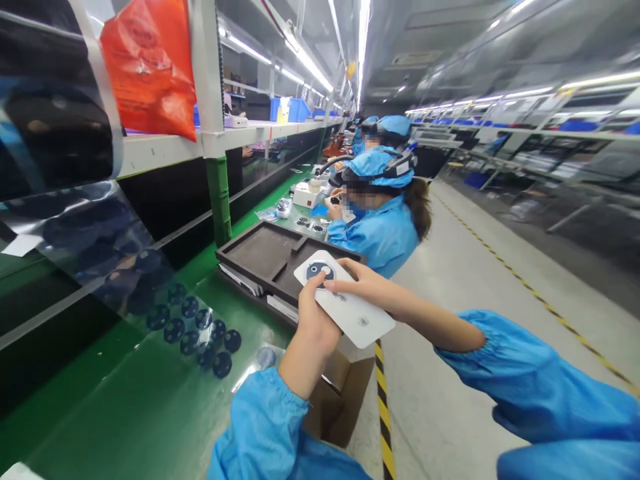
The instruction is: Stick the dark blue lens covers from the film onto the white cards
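Observation:
A white rounded rectangular plate (350, 313) is held tilted above the front of a dark tray (260, 250). Near its upper left end sits a dark round sticker (316, 269) with pale circles. My left hand (317, 320) grips the plate from below, its thumb on the sticker's lower edge. From the right, my right hand (363, 283) holds the plate's upper edge, with fingertips at the sticker's right side. Small dark marks show farther down the plate's face.
A clear sheet of dark round stickers (189, 343) hangs onto the green bench (125, 407) at left. A cardboard box (350, 393) stands below the bench edge. A co-worker in blue (385, 233) sits beyond the tray. An orange bag (150, 67) is on the shelf.

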`<state>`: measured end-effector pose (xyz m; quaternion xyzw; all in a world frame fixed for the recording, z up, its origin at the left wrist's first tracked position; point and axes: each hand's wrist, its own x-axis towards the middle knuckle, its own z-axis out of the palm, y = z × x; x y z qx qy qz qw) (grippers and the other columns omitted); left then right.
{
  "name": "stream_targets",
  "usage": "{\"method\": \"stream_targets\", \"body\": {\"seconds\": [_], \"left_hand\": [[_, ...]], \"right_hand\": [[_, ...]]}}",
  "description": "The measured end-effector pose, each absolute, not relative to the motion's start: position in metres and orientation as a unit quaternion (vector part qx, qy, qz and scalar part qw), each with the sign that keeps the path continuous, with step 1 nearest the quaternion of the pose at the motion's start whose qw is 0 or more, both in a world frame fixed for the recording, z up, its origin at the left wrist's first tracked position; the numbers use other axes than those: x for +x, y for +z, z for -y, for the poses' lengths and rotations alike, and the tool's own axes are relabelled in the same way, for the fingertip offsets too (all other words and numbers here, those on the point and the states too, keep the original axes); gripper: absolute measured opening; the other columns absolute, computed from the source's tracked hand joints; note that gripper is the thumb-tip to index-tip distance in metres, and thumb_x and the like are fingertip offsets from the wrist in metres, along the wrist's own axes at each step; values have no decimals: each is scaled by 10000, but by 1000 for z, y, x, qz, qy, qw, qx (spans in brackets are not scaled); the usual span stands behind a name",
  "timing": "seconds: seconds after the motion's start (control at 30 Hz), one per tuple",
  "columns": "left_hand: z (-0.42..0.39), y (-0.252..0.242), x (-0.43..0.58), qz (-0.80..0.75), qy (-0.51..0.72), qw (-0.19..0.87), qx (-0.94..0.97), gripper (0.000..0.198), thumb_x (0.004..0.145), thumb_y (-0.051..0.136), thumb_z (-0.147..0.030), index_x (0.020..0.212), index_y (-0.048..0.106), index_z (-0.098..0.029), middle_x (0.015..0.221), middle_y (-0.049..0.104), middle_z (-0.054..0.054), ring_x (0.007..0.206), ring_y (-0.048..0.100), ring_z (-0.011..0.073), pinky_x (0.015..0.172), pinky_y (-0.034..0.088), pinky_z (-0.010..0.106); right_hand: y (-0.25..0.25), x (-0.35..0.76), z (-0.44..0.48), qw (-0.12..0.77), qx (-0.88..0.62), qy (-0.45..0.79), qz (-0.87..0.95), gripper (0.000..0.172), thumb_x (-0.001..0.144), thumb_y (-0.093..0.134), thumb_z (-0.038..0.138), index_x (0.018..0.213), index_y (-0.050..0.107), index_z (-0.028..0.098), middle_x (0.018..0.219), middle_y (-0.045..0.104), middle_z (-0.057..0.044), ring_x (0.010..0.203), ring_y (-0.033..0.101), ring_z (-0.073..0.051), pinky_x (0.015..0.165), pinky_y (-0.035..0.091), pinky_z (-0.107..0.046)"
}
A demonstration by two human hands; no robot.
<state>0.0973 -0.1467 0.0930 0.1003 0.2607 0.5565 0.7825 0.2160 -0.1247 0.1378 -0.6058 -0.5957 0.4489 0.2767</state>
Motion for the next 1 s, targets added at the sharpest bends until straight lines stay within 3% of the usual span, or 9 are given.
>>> {"method": "stream_targets", "body": {"seconds": [0.17,0.33,0.4,0.47,0.57,0.63,0.7,0.8,1.0], "left_hand": [[121,94,76,-236,561,770,190,415,898,581,-462,1103,688,-117,1097,729,151,1017,728,288,933,583,402],[101,77,34,-359,664,598,271,550,983,393,-531,1405,492,-192,1397,606,137,1228,650,277,997,546,421],[94,64,22,-441,696,488,288,552,981,457,-445,1487,380,-237,1551,468,111,1398,513,254,1139,436,428],[86,48,16,-519,697,389,304,595,938,559,-331,1500,380,-247,1643,337,84,1542,288,240,1263,238,420],[73,21,17,-622,653,296,316,748,866,674,-246,1545,364,-202,1719,115,101,1597,11,301,1296,45,487],[64,2,19,-675,612,269,311,832,885,708,-295,1592,287,-178,1724,-5,138,1583,-36,380,1270,37,599],[55,-14,20,-704,576,268,317,817,929,699,-371,1605,276,-193,1719,40,151,1573,42,413,1247,113,653],[47,-32,21,-716,537,280,347,779,966,667,-434,1609,283,-220,1711,118,148,1560,149,407,1230,212,651],[47,-46,24,-715,510,281,387,902,937,640,-381,1656,125,-207,1720,-46,142,1583,-10,379,1257,168,587]], "right_hand": [[142,197,87,268,-614,431,605,424,792,731,431,1123,587,210,960,735,-78,755,720,-244,586,568,-325],[155,153,13,229,-609,337,680,459,844,687,470,1183,570,183,1019,747,-114,832,737,-280,696,592,-382],[158,130,-15,213,-612,267,714,558,800,751,487,1223,566,173,1142,723,-143,989,718,-334,834,575,-436],[154,105,-37,187,-608,196,746,665,751,805,489,1268,551,156,1257,677,-184,1156,652,-396,963,517,-480],[134,70,-53,130,-599,128,779,726,745,807,486,1303,525,118,1245,671,-238,1198,618,-453,984,484,-511],[118,51,-57,95,-596,105,790,719,756,788,504,1292,524,104,1190,688,-253,1150,642,-463,940,498,-508],[103,38,-58,65,-591,97,798,702,767,770,526,1278,527,110,1162,699,-247,1122,662,-450,906,511,-482],[89,28,-59,28,-583,103,806,679,793,742,540,1276,518,119,1120,719,-230,1064,693,-418,854,525,-440],[88,25,-68,-11,-577,143,804,814,853,623,726,1360,470,108,1259,685,-251,1113,688,-372,875,525,-390]]}}
